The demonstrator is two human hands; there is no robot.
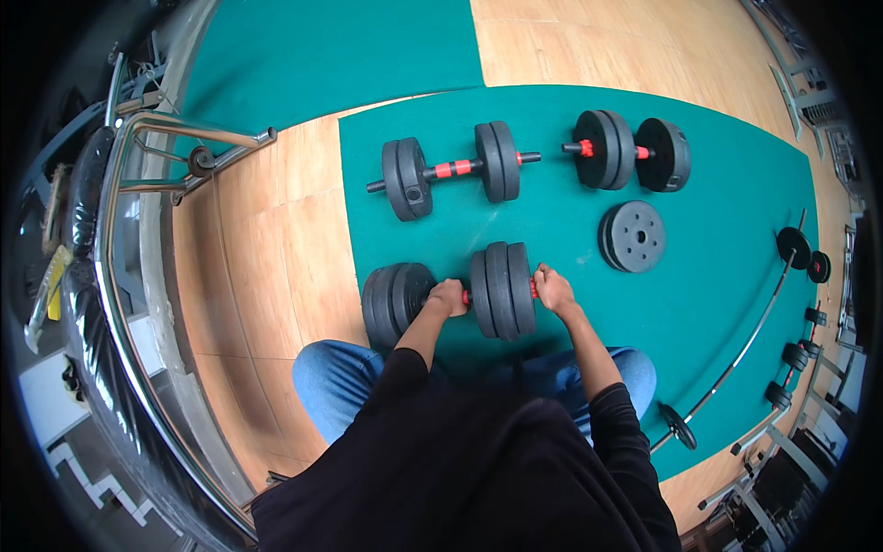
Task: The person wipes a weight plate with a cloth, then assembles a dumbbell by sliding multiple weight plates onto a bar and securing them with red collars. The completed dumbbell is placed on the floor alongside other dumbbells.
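Observation:
In front of my knees a dumbbell (pixel 504 293) with several black plates on each end rests on the green mat. My left hand (pixel 449 297) is closed around its handle between the two stacks of plates. At the right end my right hand (pixel 554 289) has its fingers closed on the red collar nut (pixel 533 288), just outside the outermost plate. Beyond it lies another dumbbell (pixel 453 169) with a red and black handle. Farther right is a third dumbbell (pixel 604 150), and below that a few loose weight plates (pixel 637 236) lie stacked flat.
A long barbell (pixel 750 340) with small plates lies along the mat's right side. More small dumbbells (pixel 795 356) sit past it. On the left stands a chrome-framed bench (pixel 115 267) with a black pad. The green mat (pixel 543 216) covers part of the wood-look floor (pixel 253 276).

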